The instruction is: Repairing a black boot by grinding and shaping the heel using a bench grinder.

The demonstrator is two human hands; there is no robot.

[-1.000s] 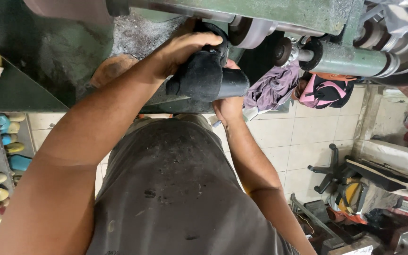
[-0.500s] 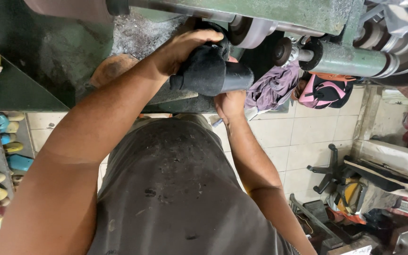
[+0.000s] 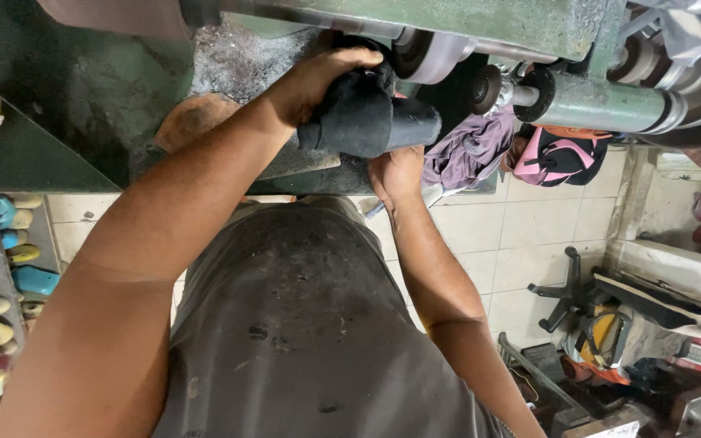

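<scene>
We've got the left hand (image 3: 326,77) wrapped over the top of a black boot (image 3: 367,118), and the right hand (image 3: 397,172) cupping it from below, pressed up under the green machine (image 3: 529,24) by its grey wheel (image 3: 432,55). Pink-and-black bag (image 3: 557,158) hangs beyond.

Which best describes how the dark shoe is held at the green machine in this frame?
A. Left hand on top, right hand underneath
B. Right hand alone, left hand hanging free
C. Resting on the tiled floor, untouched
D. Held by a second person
A: the left hand wraps over the dark shoe while the right hand supports it from below, up against the green machine.
</scene>
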